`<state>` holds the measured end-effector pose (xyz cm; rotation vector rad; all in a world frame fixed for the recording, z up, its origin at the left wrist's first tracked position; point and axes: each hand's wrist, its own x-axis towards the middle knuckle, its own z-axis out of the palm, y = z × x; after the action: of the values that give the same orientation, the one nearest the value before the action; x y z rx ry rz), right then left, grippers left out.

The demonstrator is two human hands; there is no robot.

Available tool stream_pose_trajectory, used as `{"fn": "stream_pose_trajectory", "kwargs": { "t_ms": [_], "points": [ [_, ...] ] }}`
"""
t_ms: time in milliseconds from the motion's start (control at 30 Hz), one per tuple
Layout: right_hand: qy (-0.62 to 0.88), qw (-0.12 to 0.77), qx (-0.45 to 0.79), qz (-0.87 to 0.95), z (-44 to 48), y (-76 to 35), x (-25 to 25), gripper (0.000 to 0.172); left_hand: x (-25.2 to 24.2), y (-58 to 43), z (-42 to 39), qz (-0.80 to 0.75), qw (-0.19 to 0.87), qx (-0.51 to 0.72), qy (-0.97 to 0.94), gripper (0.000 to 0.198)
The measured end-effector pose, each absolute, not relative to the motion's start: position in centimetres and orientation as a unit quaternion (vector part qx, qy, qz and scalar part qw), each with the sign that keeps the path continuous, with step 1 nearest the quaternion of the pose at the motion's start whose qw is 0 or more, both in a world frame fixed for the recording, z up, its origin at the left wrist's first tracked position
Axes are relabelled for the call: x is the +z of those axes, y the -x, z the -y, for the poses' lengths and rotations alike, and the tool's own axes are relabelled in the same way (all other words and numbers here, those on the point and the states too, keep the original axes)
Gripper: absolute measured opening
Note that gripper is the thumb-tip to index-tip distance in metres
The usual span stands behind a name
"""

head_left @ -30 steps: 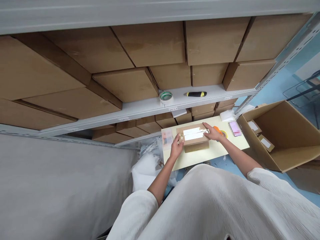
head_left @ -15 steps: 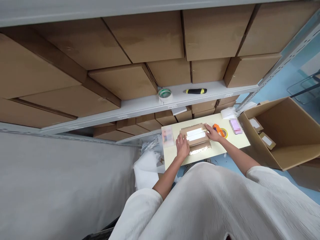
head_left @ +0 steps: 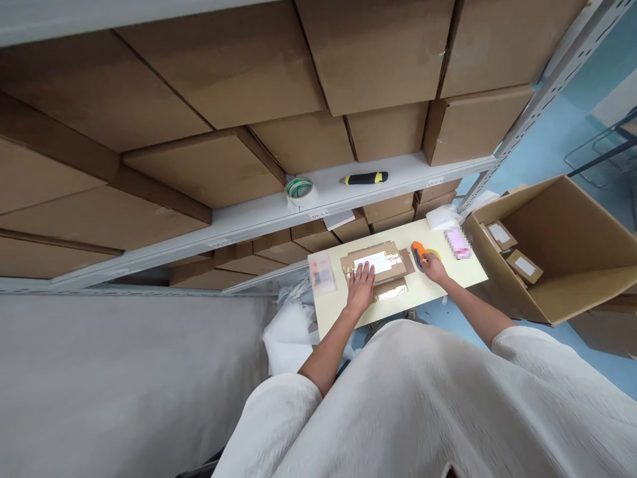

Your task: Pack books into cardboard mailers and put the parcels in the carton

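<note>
On the pale table lies a flat cardboard box with a white label on top and strips of shiny tape at its edges. My left hand rests on the box's near left part, fingers stretched out flat. To the right, my right hand is closed around an orange tape dispenser with a yellow tape roll, which sits on the table beside the box. The fingers' undersides are hidden.
Ahead, a shelf carries stacked cardboard boxes, a white tape roll and a black-and-yellow utility knife. A large open carton with small labelled boxes stands at right. White packing material lies left of the table.
My right hand has left the box's right edge and taken hold of the orange tape dispenser. My left hand stays on the box, now further over it. The camera view has shifted.
</note>
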<state>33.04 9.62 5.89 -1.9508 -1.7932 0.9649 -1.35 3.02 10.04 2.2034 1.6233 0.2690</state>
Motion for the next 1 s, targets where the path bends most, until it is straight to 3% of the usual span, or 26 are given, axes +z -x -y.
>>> {"fn": "stream_pose_trajectory", "kwargs": {
  "t_ms": [167,400,767,1000],
  "points": [
    [0.691,0.087,0.357,0.623,-9.1,-34.6,3.8,0.038,10.2,1.3,-3.4,-0.593,0.225,0.109,-0.765,0.061],
    [0.697,0.135,0.316,0.63,-9.4,-32.8,2.9,0.043,10.5,0.7,-3.4,-0.611,0.242,0.116,-0.745,0.058],
    [0.731,0.029,0.303,0.611,-11.0,-34.7,7.6,0.031,11.0,0.8,-3.9,-0.611,0.237,0.117,-0.747,0.056],
    [0.621,0.181,0.44,0.623,-14.4,-37.1,14.9,0.044,10.9,0.9,-3.8,-0.601,0.234,0.143,-0.75,0.056]
  ]
}}
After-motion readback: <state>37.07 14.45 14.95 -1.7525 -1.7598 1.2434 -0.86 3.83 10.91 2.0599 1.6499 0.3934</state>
